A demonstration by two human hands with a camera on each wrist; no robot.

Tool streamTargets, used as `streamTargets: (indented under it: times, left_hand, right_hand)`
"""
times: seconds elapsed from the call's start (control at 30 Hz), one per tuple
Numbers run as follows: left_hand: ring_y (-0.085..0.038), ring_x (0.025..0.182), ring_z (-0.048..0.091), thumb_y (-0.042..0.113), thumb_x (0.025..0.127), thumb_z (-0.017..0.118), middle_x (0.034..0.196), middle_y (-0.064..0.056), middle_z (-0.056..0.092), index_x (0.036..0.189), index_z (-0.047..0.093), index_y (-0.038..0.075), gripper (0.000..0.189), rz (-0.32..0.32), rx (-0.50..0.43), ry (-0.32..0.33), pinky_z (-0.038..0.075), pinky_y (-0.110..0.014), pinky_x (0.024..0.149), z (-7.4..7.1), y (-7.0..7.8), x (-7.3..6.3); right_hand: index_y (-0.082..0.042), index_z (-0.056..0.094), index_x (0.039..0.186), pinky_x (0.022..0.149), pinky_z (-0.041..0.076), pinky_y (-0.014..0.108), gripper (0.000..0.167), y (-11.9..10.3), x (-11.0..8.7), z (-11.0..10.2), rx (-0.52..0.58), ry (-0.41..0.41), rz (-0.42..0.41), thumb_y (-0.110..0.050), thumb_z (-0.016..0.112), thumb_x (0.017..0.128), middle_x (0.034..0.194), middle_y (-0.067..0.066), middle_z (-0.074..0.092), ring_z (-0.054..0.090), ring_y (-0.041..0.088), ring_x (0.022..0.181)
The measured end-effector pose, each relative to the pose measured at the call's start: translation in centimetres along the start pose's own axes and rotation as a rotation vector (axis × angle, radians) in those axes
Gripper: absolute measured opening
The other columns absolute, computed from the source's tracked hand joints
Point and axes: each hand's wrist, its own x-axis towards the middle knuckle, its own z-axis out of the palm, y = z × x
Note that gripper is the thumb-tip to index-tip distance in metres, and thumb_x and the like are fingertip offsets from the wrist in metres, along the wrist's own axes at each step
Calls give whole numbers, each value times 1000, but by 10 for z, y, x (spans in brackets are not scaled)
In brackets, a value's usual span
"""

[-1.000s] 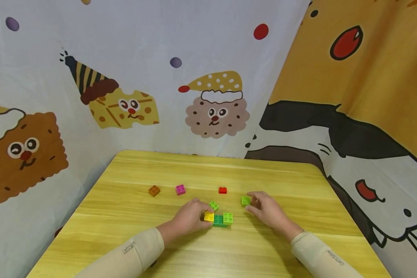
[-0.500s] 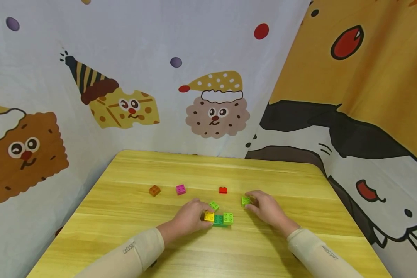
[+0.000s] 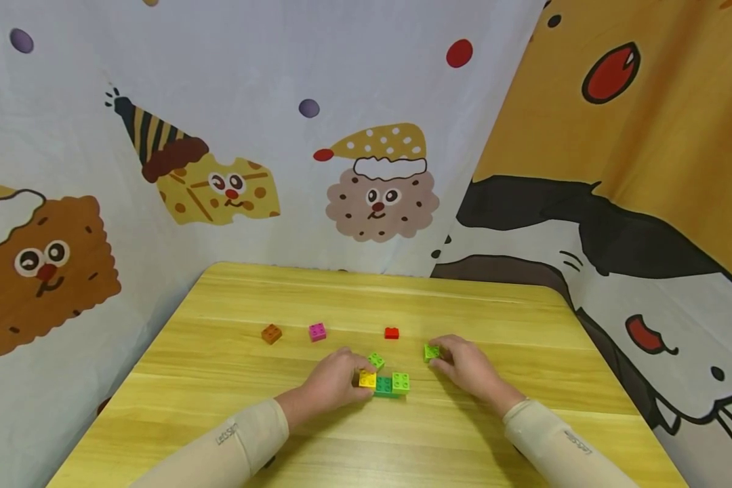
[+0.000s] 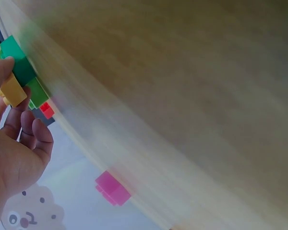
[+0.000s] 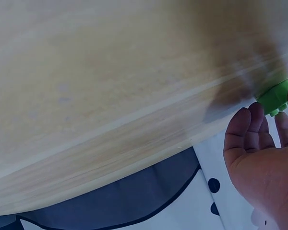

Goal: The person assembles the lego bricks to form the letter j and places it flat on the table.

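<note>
My left hand (image 3: 335,379) grips a yellow toy brick (image 3: 367,380) between thumb and forefinger. The yellow brick sits on the left end of a longer dark green brick (image 3: 383,385), and a lime green brick (image 3: 400,383) sits on its right end. Just behind them is another lime brick (image 3: 375,360), partly hidden by my left forefinger. To the right, my right hand (image 3: 470,369) has thumb and forefinger at opposite sides of a lime brick (image 3: 430,353) on the table. In the right wrist view that green brick (image 5: 273,97) shows at the fingertips.
Further back on the wooden table (image 3: 250,291) lie an orange-brown brick (image 3: 271,333), a magenta brick (image 3: 318,331) and a red brick (image 3: 392,333). A cartoon-printed cloth (image 3: 250,81) hangs behind and beside the table.
My right hand has shifted slightly left, closer round the lime brick, which has stayed in place. The left hand and its bricks have not visibly moved.
</note>
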Motion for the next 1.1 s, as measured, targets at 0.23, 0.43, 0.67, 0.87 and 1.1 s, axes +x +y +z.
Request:
streamTargets:
  times: [0.23,0.43,0.67,0.87,1.1]
  left_hand:
    - [-2,86,53,30,85,92,112,7,79,124,80,20,43,-2,3,-3,49,-19,74,-1,1,1]
    - [-2,88,55,30,85,91,114,6,79,125,80,20,43,4,7,-4,51,-19,76,-1,0,2]
    - [-2,89,55,30,84,92,114,6,79,125,80,20,43,4,2,-1,51,-19,77,-2,1,2]
    - [-3,90,56,31,84,92,116,6,79,124,80,20,43,0,7,-1,52,-21,78,-1,1,2]
    - [-3,89,55,29,84,92,114,6,80,123,81,19,42,6,12,5,52,-21,77,0,1,1]
  right_hand:
    - [-13,71,136,81,57,34,42,-2,2,4,-21,4,-14,-24,82,96,118,3,76,62,8,88]
    - [-15,74,129,82,59,36,36,-5,4,8,-38,12,-29,-21,83,95,125,4,78,66,9,90]
    - [-15,74,129,79,58,35,37,-9,4,7,-28,-8,13,-19,84,94,116,2,78,64,8,87]
    - [-12,73,132,88,60,41,40,-13,2,3,16,-7,21,-24,84,94,118,3,78,69,14,97]
    - [-9,70,136,92,64,39,43,-23,1,-4,111,-11,-14,-23,81,97,127,3,77,74,19,108]
